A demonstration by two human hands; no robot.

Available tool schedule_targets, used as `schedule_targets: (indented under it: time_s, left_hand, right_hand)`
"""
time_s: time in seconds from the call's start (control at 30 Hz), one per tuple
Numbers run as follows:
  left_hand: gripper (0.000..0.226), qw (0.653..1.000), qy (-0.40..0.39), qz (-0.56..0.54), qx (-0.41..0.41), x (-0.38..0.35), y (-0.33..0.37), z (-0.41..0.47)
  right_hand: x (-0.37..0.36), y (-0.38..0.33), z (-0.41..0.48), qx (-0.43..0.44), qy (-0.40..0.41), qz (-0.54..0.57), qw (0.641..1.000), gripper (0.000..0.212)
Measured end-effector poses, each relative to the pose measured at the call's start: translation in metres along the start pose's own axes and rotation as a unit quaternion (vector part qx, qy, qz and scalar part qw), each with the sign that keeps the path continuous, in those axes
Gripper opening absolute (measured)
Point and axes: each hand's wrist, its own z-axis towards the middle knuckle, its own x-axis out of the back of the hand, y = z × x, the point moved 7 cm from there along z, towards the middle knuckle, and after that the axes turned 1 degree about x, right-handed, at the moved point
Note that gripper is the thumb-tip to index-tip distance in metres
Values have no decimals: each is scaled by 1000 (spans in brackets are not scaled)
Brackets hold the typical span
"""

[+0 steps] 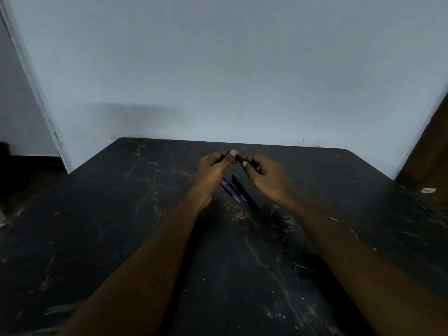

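Head view: both forearms run up the frame and meet just above its centre, over a dark veined table [121, 214]; a pale wall [218, 69] fills the upper half
Thing in hand: a black pen [240, 159], held in the air above the table and slanting down toward the right; only a short stretch shows between the two thumbs
Left hand: the left hand [212, 167] pinches the pen's upper-left end, thumb on top, fingers curled beneath
Right hand: the right hand [268, 177] grips the lower-right part, fingers wrapped round it; a small grey tip peeks out past the knuckles
Step, as I judge it: cap and barrel are being worked against each other; the join sits under the thumbs, so I cannot tell whether the cap is coming off or going on
Doing it well: line both hands up with the pen's length; push or pull straight, never bending; let the right hand steady the barrel while the left does the work; a slight twist should ease a tight cap
On the table: two blue pens [231, 190] lie side by side just below the hands; a second black pen [246, 194] lies just right of them, slanting the same way; none touches a hand
Risk: a sudden release could jerk the hands apart; working low over the table lets a dropped cap land near the row
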Motion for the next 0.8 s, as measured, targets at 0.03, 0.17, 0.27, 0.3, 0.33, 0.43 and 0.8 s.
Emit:
schedule_targets:
  time_s: [0.03,0.17,0.27,0.3,0.33,0.43,0.8]
  left_hand:
    - [23,1000,-1,-3,-3,0,0,0]
    - [14,1000,-1,-7,-17,3,2,1]
    - [13,1000,-6,2,-21,3,2,2]
    - [13,1000,-7,5,-20,3,2,1]
    - [12,1000,-6,6,-18,4,2,1]
    - [11,1000,-4,10,-18,7,3,-1]
    - [21,989,101,95,43,54,4,10]
  right_hand:
    - [1,-2,0,8,8,-2,1000,21]
    - [2,-8,2,25,31,25,999,20]
    - [2,-11,4,40,36,27,998,22]
    - [2,-11,4,38,33,27,998,23]
    - [2,-11,4,34,29,29,999,24]
    - [-1,-12,0,27,22,27,999,26]
    - [8,15,-11,-25,-8,-113,993,46]
